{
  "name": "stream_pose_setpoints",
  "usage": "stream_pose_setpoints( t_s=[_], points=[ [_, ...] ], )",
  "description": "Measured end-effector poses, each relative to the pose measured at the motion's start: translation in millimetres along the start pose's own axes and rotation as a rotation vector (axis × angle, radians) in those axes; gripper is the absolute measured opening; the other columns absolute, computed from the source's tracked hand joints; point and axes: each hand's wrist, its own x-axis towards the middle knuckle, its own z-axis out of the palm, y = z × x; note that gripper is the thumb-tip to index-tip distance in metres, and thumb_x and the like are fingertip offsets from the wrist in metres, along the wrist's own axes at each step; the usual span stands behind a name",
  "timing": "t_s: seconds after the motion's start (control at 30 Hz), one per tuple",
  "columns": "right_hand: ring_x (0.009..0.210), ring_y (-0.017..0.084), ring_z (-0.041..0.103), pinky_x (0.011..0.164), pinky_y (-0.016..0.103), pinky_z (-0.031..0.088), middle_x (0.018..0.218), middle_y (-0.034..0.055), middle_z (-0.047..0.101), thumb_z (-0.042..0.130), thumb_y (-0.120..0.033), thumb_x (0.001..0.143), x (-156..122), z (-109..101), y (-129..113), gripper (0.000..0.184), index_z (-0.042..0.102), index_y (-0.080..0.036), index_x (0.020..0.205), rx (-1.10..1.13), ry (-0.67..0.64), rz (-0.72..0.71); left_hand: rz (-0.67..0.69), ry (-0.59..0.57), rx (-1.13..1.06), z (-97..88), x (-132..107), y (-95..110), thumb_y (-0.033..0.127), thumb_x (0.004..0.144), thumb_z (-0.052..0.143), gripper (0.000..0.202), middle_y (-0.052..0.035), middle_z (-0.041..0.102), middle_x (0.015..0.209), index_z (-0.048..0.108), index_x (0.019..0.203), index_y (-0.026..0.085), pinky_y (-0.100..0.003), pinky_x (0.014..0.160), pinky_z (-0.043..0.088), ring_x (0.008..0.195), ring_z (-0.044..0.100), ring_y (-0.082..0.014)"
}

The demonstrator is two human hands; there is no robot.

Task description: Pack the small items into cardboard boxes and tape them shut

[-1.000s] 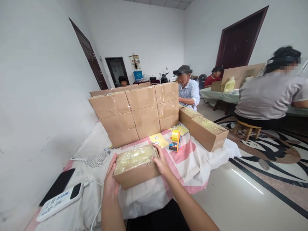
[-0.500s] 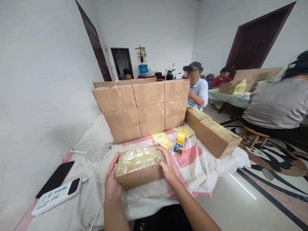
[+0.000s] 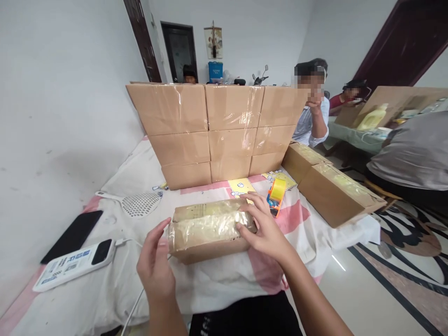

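A small cardboard box (image 3: 206, 249) with shiny clear tape across its top lies in front of me on the cloth. My right hand (image 3: 264, 226) grips its right end, thumb on the top near the front edge and fingers over the far side. At the left end, my left hand (image 3: 156, 261) is open, its fingers stretched out and the fingertips close to the box corner; whether they touch cannot be made out. Beyond the right hand stands an orange tape dispenser (image 3: 276, 198) with a yellow roll.
Stacked cardboard boxes (image 3: 229, 144) form a wall at the back. More taped boxes (image 3: 336, 200) line the right edge. On the left lie a white perforated skimmer (image 3: 142, 204), a black tablet-like slab (image 3: 72, 235) and a white power bank (image 3: 75, 266) with a cable. A person (image 3: 311, 107) sits behind.
My left hand has loosened from the box's left end. The right hand has shifted over the box's right end, and the box has turned slightly. The view has moved closer to the stack.
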Motion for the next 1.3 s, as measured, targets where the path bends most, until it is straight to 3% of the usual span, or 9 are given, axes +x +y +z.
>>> stream_pose_setpoints(
  t_s=[0.17,0.37,0.43,0.5,0.6,0.67,0.87,1.13,1.3],
  points=[
    [0.095,0.022,0.059,0.090,0.044,0.045,0.100,0.0038,0.063,0.061,-0.008,0.090,-18.5,-0.9,-16.8,0.019,0.054,-0.024,0.099,0.116,0.058,-0.130,0.375,-0.022,0.229,-3.8,-5.6,28.6,0.018,0.086,0.071,0.020,-0.0064,0.068,0.106,0.070,0.105,0.021,-0.039,0.095,0.050,0.104,0.064,-0.0227],
    [0.089,0.019,0.060,0.075,0.036,0.050,0.095,0.0054,0.062,0.061,0.003,0.086,-46.8,12.8,-20.3,0.031,0.057,-0.021,0.105,0.268,0.163,-0.183,0.497,-0.180,0.447,-21.5,-13.9,67.9,0.018,0.085,0.073,0.007,-0.0024,0.065,0.091,0.068,0.088,0.023,-0.036,0.084,0.047,0.085,0.062,-0.0181],
    [0.089,0.020,0.061,0.074,0.037,0.051,0.094,0.0059,0.061,0.061,0.005,0.084,-51.2,17.4,-23.1,0.033,0.058,-0.021,0.105,0.265,0.201,-0.216,0.360,-0.146,0.517,-27.8,-23.3,86.7,0.027,0.087,0.071,0.008,0.0006,0.059,0.078,0.066,0.081,0.023,-0.031,0.073,0.045,0.073,0.056,-0.0153],
    [0.088,0.021,0.061,0.073,0.038,0.052,0.093,0.0064,0.061,0.061,0.006,0.083,-54.4,21.1,-27.5,0.035,0.058,-0.020,0.105,0.254,0.225,-0.252,0.068,-0.179,0.607,-30.6,-33.6,104.1,0.038,0.089,0.067,0.025,0.0036,0.049,0.061,0.062,0.071,0.022,-0.028,0.059,0.038,0.059,0.046,-0.0128],
    [0.086,0.021,0.060,0.071,0.038,0.051,0.094,0.0071,0.061,0.060,0.006,0.082,-59.3,24.9,-34.9,0.036,0.056,-0.022,0.104,0.213,0.235,-0.301,-0.338,-0.453,0.581,-24.5,-43.9,112.9,0.056,0.089,0.061,0.044,0.0034,0.046,0.051,0.062,0.063,0.021,-0.026,0.050,0.031,0.052,0.041,-0.0126],
    [0.086,0.022,0.060,0.070,0.039,0.052,0.095,0.0075,0.062,0.060,0.005,0.083,-62.3,26.1,-38.5,0.035,0.056,-0.023,0.104,0.177,0.223,-0.327,-0.466,-0.641,0.388,-15.3,-45.9,104.1,0.063,0.087,0.058,0.048,0.0004,0.056,0.055,0.068,0.066,0.020,-0.026,0.050,0.034,0.053,0.048,-0.0142],
    [0.086,0.022,0.059,0.072,0.040,0.052,0.096,0.0073,0.062,0.057,-0.002,0.088,-62.7,19.3,-41.7,0.028,0.055,-0.025,0.103,0.145,0.140,-0.298,-0.569,-0.823,-0.110,-1.4,-44.6,69.1,0.055,0.089,0.061,0.041,-0.0051,0.071,0.068,0.075,0.081,0.017,-0.026,0.052,0.039,0.054,0.055,-0.0138],
    [0.086,0.021,0.056,0.071,0.038,0.050,0.097,0.0080,0.060,0.058,0.000,0.088,-58.2,9.9,-45.8,0.026,0.054,-0.023,0.100,0.098,0.060,-0.350,-0.704,-0.687,-0.314,-5.3,-44.3,77.5,0.053,0.085,0.063,0.042,-0.0062,0.069,0.063,0.078,0.078,0.015,-0.024,0.046,0.031,0.047,0.052,-0.0108],
    [0.089,0.021,0.057,0.075,0.038,0.051,0.096,0.0068,0.059,0.058,-0.003,0.090,-58.5,9.4,-50.7,0.022,0.054,-0.023,0.099,0.127,0.060,-0.318,-0.647,-0.677,-0.286,-7.3,-42.7,74.5,0.040,0.084,0.061,0.032,-0.0048,0.069,0.064,0.078,0.080,0.014,-0.023,0.047,0.033,0.048,0.053,-0.0102]
  ],
)
